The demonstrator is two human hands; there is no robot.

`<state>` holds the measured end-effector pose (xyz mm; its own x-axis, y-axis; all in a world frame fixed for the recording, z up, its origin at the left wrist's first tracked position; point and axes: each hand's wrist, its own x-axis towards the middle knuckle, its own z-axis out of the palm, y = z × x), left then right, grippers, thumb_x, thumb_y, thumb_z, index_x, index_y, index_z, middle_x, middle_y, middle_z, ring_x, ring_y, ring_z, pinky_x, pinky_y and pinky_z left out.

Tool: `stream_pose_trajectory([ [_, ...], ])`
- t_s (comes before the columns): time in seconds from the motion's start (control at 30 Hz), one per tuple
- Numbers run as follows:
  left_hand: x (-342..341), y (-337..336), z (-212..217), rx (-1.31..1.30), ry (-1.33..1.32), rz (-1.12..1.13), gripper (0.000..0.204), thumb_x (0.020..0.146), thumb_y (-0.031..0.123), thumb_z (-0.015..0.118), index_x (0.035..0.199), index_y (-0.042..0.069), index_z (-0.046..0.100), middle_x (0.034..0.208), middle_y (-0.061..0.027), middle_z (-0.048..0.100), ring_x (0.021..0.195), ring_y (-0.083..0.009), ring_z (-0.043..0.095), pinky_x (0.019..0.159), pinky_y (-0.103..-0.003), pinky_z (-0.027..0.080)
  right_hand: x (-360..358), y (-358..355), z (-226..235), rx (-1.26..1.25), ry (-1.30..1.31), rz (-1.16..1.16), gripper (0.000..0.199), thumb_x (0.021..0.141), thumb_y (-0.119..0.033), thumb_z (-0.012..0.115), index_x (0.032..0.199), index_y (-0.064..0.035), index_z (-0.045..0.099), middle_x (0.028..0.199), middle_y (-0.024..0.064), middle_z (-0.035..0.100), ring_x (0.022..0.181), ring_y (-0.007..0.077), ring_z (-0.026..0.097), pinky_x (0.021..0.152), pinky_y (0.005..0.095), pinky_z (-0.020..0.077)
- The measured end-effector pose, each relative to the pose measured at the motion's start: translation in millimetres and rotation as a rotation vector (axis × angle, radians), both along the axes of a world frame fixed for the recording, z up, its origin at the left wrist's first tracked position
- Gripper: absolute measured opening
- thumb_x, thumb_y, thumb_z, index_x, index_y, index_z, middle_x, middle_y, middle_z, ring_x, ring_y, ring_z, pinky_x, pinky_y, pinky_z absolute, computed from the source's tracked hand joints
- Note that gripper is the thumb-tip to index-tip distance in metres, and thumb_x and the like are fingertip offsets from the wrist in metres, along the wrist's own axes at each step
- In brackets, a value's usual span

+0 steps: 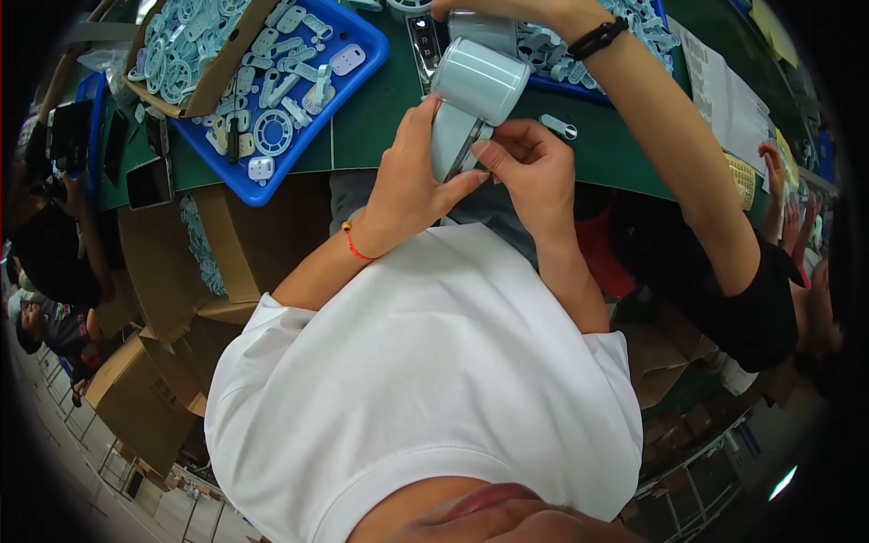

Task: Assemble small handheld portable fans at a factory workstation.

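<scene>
Green table [380, 109] up top with a blue tray [358, 68] full of pale plastic parts. Both hands are on a pale blue handheld device [471, 100] held just over the table edge – left hand [412, 185] wrapped around its handle, right hand [534, 167] pinching the lower end. Someone else's arm [670, 136] reaches across right beside it.

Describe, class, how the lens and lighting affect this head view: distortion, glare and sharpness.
Head view: fisheye bends the green table's edge and darkens the corners; soft glare streaks the pale blue cylindrical device held by the left hand and right hand; the centre is sharp, the rim boxes smeared.
</scene>
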<state>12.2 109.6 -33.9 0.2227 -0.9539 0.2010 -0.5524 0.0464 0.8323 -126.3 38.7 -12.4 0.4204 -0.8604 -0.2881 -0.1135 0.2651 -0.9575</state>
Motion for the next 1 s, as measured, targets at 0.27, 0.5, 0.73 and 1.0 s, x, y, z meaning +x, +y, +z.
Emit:
stream_pose_trajectory([
  [0.27,-3.5,7.0,-1.0,0.100,0.054,0.001,0.074,0.070,0.017,0.073,0.129,-0.004,0.033,0.108,-0.0225,0.053,0.090,-0.0355,0.060,0.075,-0.039,0.051,-1.0,-4.2,-10.6,0.133,0.079,0.058,0.021,0.076,-0.010,0.075,0.085,0.0014,0.060,0.074,0.0067,0.065,0.059,0.0089,0.058,0.046,0.0188,0.0410],
  [0.5,-1.5,7.4,-2.4,0.326,0.550,-0.035,0.068,0.072,0.018,0.071,0.128,-0.004,0.038,0.112,-0.0206,0.054,0.095,-0.0288,0.059,0.082,-0.035,0.048,0.6,-1.1,-8.4,0.131,0.085,0.111,0.022,0.080,-0.016,0.071,0.083,0.0005,0.056,0.070,0.0057,0.062,0.056,0.0084,0.057,0.047,0.0198,0.0442],
  [0.73,5.0,6.6,-14.6,0.198,0.397,-0.074,0.069,0.072,0.010,0.072,0.130,-0.003,0.036,0.108,-0.0105,0.055,0.093,-0.0155,0.057,0.082,-0.029,0.047,0.2,0.3,-7.2,0.003,0.110,0.143,0.021,0.084,-0.016,0.067,0.086,0.0021,0.056,0.072,0.0071,0.062,0.059,0.0083,0.057,0.050,0.0202,0.0461],
  [1.0,-1.5,10.5,-3.2,0.203,0.305,-0.037,0.077,0.069,0.019,0.074,0.130,-0.006,0.035,0.113,-0.0235,0.054,0.102,-0.0349,0.056,0.088,-0.038,0.046,-3.6,1.3,-0.6,0.074,0.163,0.157,0.023,0.084,-0.018,0.067,0.086,0.0022,0.056,0.073,0.0074,0.063,0.061,0.0092,0.059,0.050,0.0213,0.0465],
])
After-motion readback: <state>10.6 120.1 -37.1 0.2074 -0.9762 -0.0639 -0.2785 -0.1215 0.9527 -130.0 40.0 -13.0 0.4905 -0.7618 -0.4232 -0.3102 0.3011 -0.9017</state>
